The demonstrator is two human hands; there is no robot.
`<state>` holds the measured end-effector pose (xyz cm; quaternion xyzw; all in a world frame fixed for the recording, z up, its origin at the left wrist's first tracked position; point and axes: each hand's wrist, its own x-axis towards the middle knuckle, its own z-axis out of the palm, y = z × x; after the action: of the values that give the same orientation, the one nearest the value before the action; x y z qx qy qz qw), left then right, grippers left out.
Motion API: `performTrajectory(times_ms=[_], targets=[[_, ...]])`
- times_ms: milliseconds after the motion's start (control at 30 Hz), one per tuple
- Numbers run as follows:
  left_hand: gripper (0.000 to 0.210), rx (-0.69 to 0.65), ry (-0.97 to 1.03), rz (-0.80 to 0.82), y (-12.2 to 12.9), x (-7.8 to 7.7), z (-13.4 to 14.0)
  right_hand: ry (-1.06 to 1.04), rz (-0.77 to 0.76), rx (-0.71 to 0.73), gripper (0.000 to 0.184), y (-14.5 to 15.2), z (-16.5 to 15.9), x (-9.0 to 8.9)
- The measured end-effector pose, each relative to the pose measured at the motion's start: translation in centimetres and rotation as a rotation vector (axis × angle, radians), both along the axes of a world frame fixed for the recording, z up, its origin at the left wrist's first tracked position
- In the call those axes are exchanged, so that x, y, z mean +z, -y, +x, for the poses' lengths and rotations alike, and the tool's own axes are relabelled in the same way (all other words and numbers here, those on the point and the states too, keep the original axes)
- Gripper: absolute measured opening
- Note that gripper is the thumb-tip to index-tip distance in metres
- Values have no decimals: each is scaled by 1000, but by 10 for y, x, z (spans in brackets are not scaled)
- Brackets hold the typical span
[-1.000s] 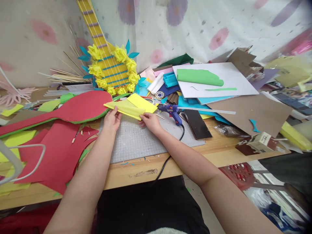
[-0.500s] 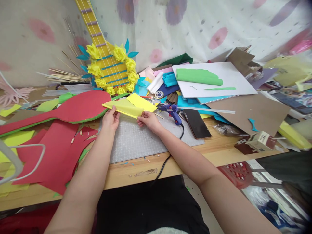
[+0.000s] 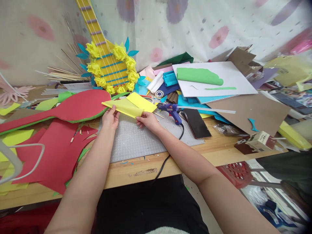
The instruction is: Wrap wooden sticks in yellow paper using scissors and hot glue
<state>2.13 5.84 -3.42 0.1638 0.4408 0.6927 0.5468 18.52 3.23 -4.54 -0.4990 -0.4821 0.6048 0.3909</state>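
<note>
A sheet of yellow paper [image 3: 125, 107], its near edge rolled or folded into a narrow strip, is held above the grey cutting mat [image 3: 136, 143]. My left hand [image 3: 110, 118] pinches the strip towards its left end. At the right end of the strip, the thumb and fingers of my right hand [image 3: 148, 121] are closed on it. Another bright yellow piece [image 3: 142, 101] lies just behind the sheet. Right of my right hand rests a purple glue gun [image 3: 172, 112] with a long clear glue stick in its back.
A red guitar-shaped cutout [image 3: 83, 105] and red paper scraps [image 3: 53, 152] lie left. Behind stands a yellow paper guitar [image 3: 112, 70] with paper flowers. A black phone [image 3: 197, 123], white board [image 3: 219, 78] and small carton [image 3: 260, 141] lie right. The glue gun's cord [image 3: 167, 159] hangs over the table edge.
My right hand has shifted very slightly to the left along the yellow strip. My left hand keeps its pinch, and the other things stay where they were.
</note>
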Motion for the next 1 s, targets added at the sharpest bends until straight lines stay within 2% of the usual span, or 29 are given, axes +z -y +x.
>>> performTrajectory(times_ms=[167,367,667,733,867,1000], targets=[[17,18,-5,-26,0,1,2,-22,-42,0,16,1,2,4],[14,57,69,24,-3,-3,2,-30,-45,17,17,3,4,5],[15,46,57,28,-1,-1,3,-5,-56,76,11,5,7,6],[14,49,46,32,0,-1,3,26,-5,88,6,5,6,4],[13,21,24,40,2,-1,4,201,122,50,17,5,2,-2],[14,6,29,45,2,-3,5,216,62,42,12,3,1,-5]])
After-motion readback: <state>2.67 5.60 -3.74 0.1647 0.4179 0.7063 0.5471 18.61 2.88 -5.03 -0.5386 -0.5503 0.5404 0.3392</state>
